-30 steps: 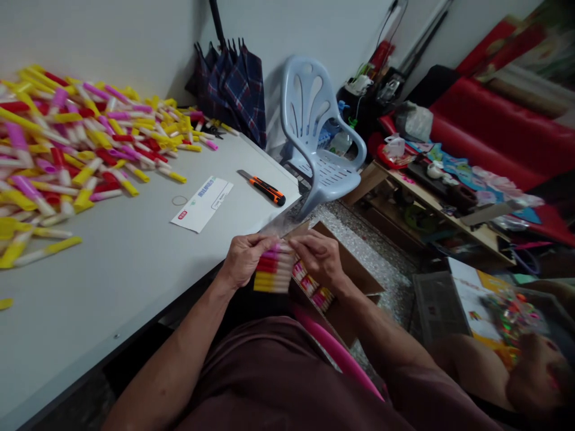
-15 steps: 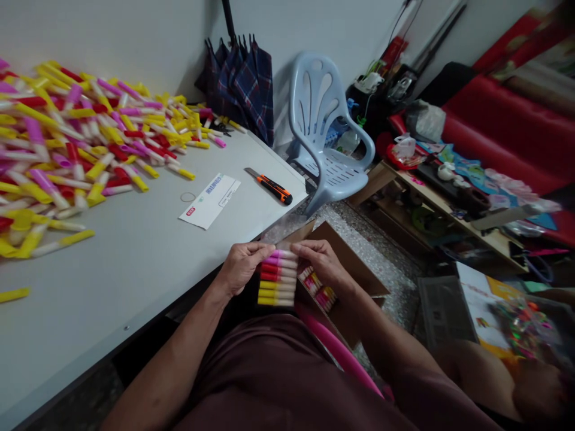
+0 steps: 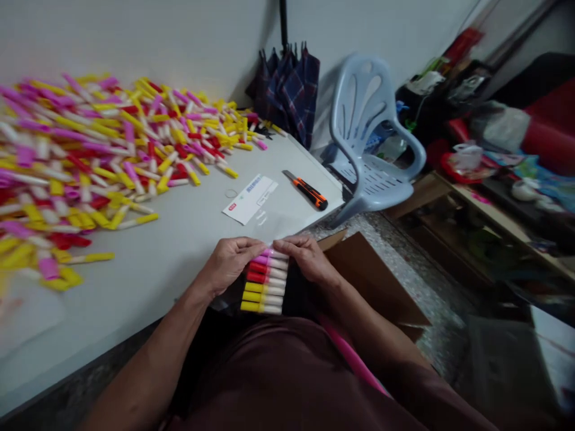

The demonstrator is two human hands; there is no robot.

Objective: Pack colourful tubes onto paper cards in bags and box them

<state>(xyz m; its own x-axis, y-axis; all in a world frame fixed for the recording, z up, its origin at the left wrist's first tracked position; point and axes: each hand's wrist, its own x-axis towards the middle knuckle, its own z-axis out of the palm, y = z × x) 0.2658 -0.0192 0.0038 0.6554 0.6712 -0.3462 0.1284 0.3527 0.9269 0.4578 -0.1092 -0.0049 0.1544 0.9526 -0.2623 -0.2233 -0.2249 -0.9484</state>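
Note:
A clear plastic bag holding a row of two-coloured plastic tubes [image 3: 265, 282] hangs from my hands near the table's front edge. Pink, red and yellow ends face left, whitish ends face right. My left hand [image 3: 228, 263] pinches the bag's top at its left corner. At the top right, my right hand [image 3: 309, 258] is closed on it too, fingertips close to those of the left. Loose tubes of the same kind form a big pile [image 3: 117, 143] on the grey table [image 3: 179, 224].
On the table lie an orange and black utility knife [image 3: 308, 190], a printed white slip [image 3: 250, 199] and a rubber band [image 3: 230, 193]. An open cardboard box [image 3: 375, 278] stands right of my hands. Beyond are a blue plastic chair [image 3: 371, 137], a folded plaid umbrella [image 3: 291, 90] and a cluttered low table [image 3: 507, 215].
My view has turned left, so the scene sits further right. My fingertips have come closer together at the bag's top. The bags inside the box are out of sight now.

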